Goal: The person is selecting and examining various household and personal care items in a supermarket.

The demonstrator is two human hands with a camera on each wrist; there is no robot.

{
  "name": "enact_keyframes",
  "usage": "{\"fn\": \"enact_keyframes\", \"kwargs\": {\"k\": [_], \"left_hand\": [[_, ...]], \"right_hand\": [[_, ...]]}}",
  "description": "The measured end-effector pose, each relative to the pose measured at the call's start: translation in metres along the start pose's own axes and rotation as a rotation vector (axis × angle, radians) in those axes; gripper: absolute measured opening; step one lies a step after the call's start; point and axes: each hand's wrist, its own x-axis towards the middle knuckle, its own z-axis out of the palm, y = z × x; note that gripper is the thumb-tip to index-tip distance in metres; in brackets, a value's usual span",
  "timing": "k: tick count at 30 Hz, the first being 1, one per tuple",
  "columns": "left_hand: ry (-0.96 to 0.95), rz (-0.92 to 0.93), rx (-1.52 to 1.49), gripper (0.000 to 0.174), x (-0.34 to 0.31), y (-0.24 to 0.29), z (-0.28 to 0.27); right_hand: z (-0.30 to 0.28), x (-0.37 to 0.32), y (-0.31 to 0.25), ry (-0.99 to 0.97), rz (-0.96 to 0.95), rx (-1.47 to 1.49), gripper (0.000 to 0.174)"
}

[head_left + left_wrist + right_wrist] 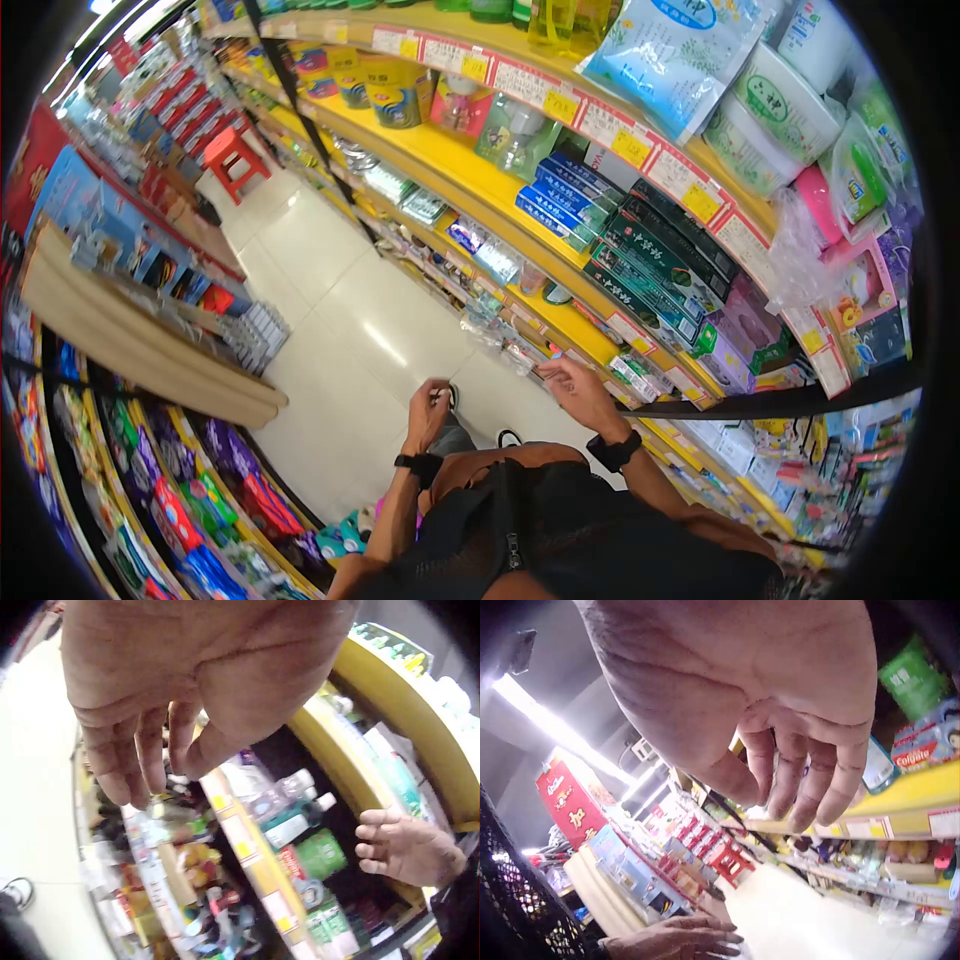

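Observation:
Both hands hang in the air in front of the body, apart, with nothing in them. The left hand is over the tiled floor, its fingers loosely bent; in the left wrist view its palm shows empty. Nearer the shelves, the right hand has relaxed fingers, and in the right wrist view its palm is bare. Dark bands circle both wrists. Beside the right hand, shelves hold dark green boxes, blue boxes and a purple box.
Yellow-edged shelves with price tags run along the right. A red stool stands down the aisle on the tiled floor. Packaged goods fill shelves at the lower left, near a curved beige counter.

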Motion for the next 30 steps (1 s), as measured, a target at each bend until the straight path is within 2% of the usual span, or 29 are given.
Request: {"fn": "enact_keyframes", "kwargs": {"k": [1,3,5,9,10,11,12,13,16,21,25,30], "left_hand": [[-0.004,0.081,-0.064,0.026,0.027,0.026,-0.001],[-0.058,0.22,-0.069,0.02,0.071,0.088,-0.005],[-0.082,0.466,-0.079,0.021,0.108,0.14,-0.005],[-0.152,0.812,-0.026,0.025,0.153,0.233,-0.012],[-0.187,0.819,-0.036,0.025,0.165,0.245,-0.01],[-0.136,0.917,0.012,0.031,0.175,0.256,-0.007],[-0.082,1.013,0.058,0.037,0.182,0.262,-0.003],[-0.112,1.017,0.049,0.037,0.191,0.264,0.003],[-0.157,1.024,0.073,0.057,0.211,0.269,0.021],[-0.15,1.086,0.134,0.065,0.219,0.271,0.046],[-0.103,1.107,0.152,0.069,0.219,0.277,0.061],[-0.156,1.067,0.136,0.069,0.219,0.281,0.062]], "right_hand": [[-0.002,0.005,-0.016,0.037,0.007,-0.001,0.03],[-0.005,0.008,-0.046,0.242,-0.021,-0.006,0.025],[-0.005,0.012,-0.071,0.393,-0.043,-0.001,0.024],[-0.005,0.015,-0.112,0.953,-0.173,-0.336,0.023],[-0.008,0.018,-0.114,1.045,-0.175,-0.463,0.025],[-0.013,0.018,-0.113,1.13,-0.176,-0.595,0.028],[-0.016,0.021,-0.11,1.149,-0.152,-0.607,0.028],[-0.019,0.024,-0.105,1.199,-0.125,-0.667,0.031],[-0.027,0.033,-0.089,1.274,-0.062,-0.798,0.038],[-0.028,0.042,-0.072,1.279,0.009,-1.007,0.044],[-0.026,0.045,-0.065,1.288,0.038,-1.032,0.046],[-0.026,0.048,-0.055,1.306,0.056,-1.074,0.048]]}}
